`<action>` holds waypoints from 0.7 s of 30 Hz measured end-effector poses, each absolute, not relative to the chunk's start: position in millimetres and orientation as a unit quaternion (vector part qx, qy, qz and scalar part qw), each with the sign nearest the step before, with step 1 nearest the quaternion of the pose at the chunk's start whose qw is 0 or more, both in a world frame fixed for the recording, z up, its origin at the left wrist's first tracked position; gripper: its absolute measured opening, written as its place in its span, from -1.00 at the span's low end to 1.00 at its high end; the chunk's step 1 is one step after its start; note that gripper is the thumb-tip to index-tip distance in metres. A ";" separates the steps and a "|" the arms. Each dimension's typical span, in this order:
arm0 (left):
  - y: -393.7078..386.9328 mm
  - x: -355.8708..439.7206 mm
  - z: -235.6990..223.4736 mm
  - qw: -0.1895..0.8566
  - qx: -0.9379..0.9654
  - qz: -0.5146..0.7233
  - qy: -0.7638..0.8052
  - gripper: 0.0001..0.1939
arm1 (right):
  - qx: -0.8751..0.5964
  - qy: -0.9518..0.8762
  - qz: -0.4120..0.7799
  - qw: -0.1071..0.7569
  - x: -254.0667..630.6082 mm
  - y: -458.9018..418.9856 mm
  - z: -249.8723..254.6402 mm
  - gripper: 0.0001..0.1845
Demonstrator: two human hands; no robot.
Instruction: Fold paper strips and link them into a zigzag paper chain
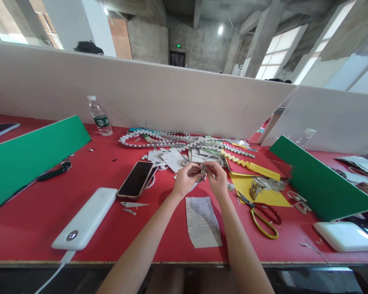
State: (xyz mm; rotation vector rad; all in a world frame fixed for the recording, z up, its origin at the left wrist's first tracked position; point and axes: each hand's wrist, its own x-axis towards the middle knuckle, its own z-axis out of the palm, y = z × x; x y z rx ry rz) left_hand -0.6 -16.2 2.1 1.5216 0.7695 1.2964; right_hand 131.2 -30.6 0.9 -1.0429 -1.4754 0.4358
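Over the middle of the red table, my left hand (185, 179) and my right hand (217, 179) meet at the fingertips. Both are closed in a pinch on a small greyish folded paper strip (203, 170), partly hidden by the fingers. Below them lies a torn printed paper sheet (204, 222). Just beyond my hands are loose paper scraps (172, 159) and long zigzag chains of folded paper (135, 142). A yellow folded-paper chain (237, 160) stretches out to the right. Scissors (252, 206) with one red and one yellow handle rest near my right forearm.
Left of my hands are a phone (135, 179) and a white power bank (87, 218) with a cable. A water bottle (100, 116) stands farther back. Green boards (39, 151) flank the workspace, and a white partition (171, 96) closes the back. Another white power bank (345, 237) lies right.
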 end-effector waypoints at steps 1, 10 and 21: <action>-17.1 -0.2 1.9 0.473 0.629 0.530 0.316 -0.78 | -0.451 -0.635 0.190 0.598 131.4 -30.6 1.2 -0.76; -20.8 -0.2 -1.0 0.411 0.679 0.516 0.323 -0.84 | -0.447 -0.633 0.198 0.600 129.6 -31.8 3.3 -0.75; -21.0 -1.3 -2.3 0.363 0.735 0.470 0.329 -0.83 | -0.447 -0.646 0.189 0.589 128.5 -34.5 7.8 -0.71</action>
